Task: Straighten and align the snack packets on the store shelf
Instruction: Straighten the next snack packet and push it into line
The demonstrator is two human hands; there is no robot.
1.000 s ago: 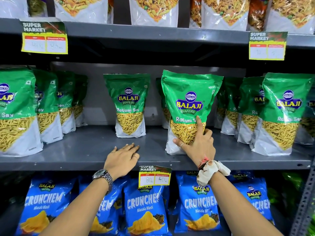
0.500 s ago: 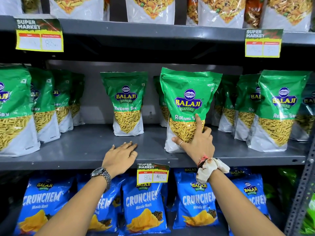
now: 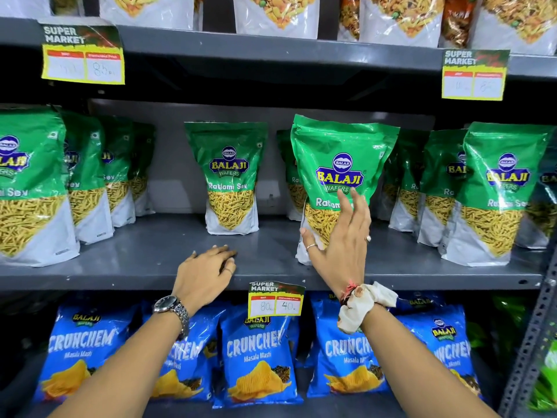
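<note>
Green Ratlami Sev packets stand on the grey middle shelf (image 3: pixel 144 260). One front packet (image 3: pixel 340 164) stands upright near the shelf's front edge, right of centre. My right hand (image 3: pixel 340 239) is in front of its lower half, fingers spread, thumb near its lower left side; it does not grip it. A second packet (image 3: pixel 230 179) stands alone further back at the centre. My left hand (image 3: pixel 205 273) rests palm down on the shelf's front, left of the front packet, holding nothing. Rows of the same packets stand at the left (image 3: pixel 33 182) and right (image 3: pixel 497 191).
Blue Crunchem packets (image 3: pixel 259 354) fill the shelf below. White snack bags (image 3: pixel 277 13) line the shelf above. Yellow price tags (image 3: pixel 275 300) hang on the shelf edges. A perforated metal upright (image 3: pixel 539 321) runs down the right side.
My right hand has loosened from the front packet's lower part, fingers now spread and lifted. My left hand has curled slightly on the shelf. The view has shifted a little.
</note>
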